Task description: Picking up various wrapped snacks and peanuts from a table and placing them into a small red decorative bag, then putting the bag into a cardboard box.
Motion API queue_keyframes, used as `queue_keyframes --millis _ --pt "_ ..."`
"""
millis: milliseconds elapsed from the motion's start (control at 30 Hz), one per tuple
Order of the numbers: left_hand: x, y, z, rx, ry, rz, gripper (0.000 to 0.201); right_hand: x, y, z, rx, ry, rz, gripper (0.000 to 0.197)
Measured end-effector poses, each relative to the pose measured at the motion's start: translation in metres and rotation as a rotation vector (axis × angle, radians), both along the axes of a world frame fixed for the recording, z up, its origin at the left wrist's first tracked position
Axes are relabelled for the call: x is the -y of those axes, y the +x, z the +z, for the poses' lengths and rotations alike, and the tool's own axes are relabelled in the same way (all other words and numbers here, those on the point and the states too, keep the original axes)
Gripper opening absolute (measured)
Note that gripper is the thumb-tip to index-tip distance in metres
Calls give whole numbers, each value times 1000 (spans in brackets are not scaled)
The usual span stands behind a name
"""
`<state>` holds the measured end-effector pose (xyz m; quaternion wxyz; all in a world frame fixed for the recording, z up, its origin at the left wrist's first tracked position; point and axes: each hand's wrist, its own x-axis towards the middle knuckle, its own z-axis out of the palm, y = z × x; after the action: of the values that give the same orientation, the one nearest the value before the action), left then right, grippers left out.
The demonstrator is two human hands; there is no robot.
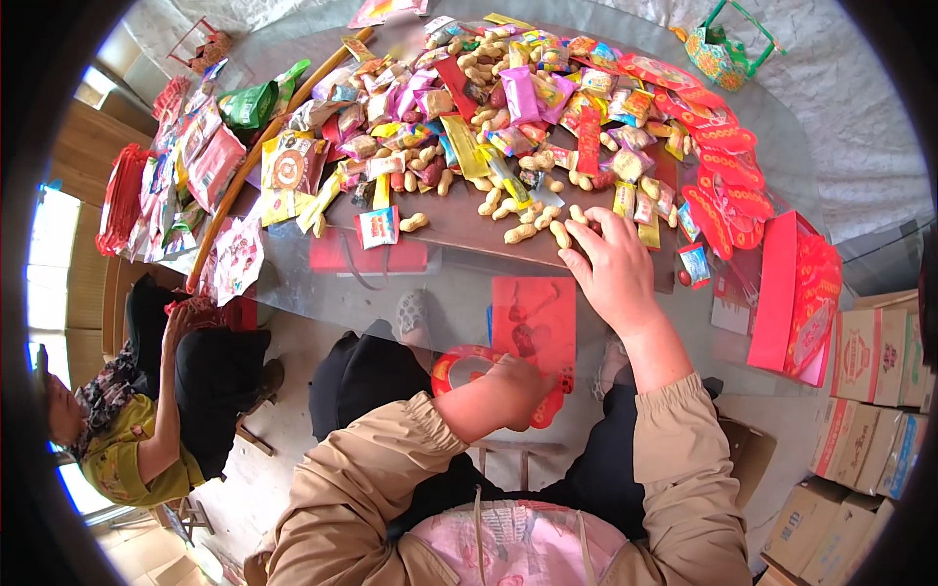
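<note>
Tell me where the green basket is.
In the head view, the green basket sits at the table's far right edge, beyond the red packets, far from both hands.

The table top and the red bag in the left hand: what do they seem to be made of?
Table top: looks like clear glass, smooth and glossy, since legs and floor show through it. Red bag: probably coated paper or thin card, with flat faces and crisp edges; the left hand holds its mouth. The right hand rests on the peanuts.

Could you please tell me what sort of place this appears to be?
Probably a home or small workshop where treat bags are packed: a glass table heaped with peanuts and sweets, red bags, and stacked cartons alongside.
</note>
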<state>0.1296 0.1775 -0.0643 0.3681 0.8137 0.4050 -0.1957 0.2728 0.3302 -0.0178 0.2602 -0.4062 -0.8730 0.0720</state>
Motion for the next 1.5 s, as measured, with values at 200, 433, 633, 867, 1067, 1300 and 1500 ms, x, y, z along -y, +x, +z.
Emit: queue_keyframes --millis 200,433,633,867,1067,1300,1500 --pt "0 11 -6 2 67 -60 52 -1 -1 -4 -49 -10 9 26" --pt "-7 39 1 10 39 -92 55 11 -10 16 -35 66 26 20" --pt "-12 52 -1 87 70 -104 51 17 -16 15 -5 84 147 25" --pt "-18 59 6 129 86 -122 49 20 -22 4 -41 95 210 24" --pt "-17 53 5 180 162 -104 44 24 -21 4 -78 17 222 19" --pt "-15 47 3 163 161 -57 38 25 -20 2 -128 -105 205 20" --pt "-13 41 -4 116 161 -63 39 24 -22 4 -143 -37 200 16"
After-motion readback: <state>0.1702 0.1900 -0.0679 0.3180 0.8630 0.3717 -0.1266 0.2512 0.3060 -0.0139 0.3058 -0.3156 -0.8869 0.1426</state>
